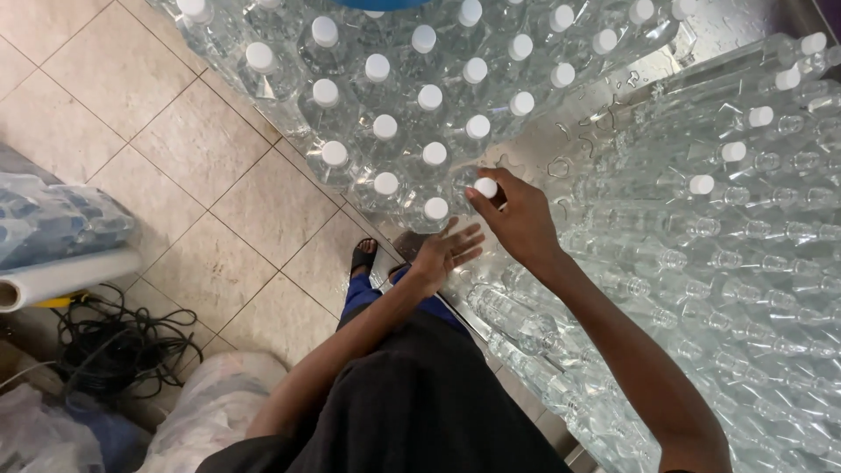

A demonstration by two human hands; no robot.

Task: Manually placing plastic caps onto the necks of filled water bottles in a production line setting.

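Right hand (519,219) pinches the white cap of an upright clear water bottle (484,187) at the near edge of the standing bottles (377,105) on the steel table (613,96), while the left hand (445,251) hovers open-fingered, empty, just beside it.

One head view — looking steeply down, close over the bottles (429,114).

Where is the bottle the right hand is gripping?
In the head view, upper centre: the right hand pinches the white-capped bottle at the near right corner of the upright bottle cluster.
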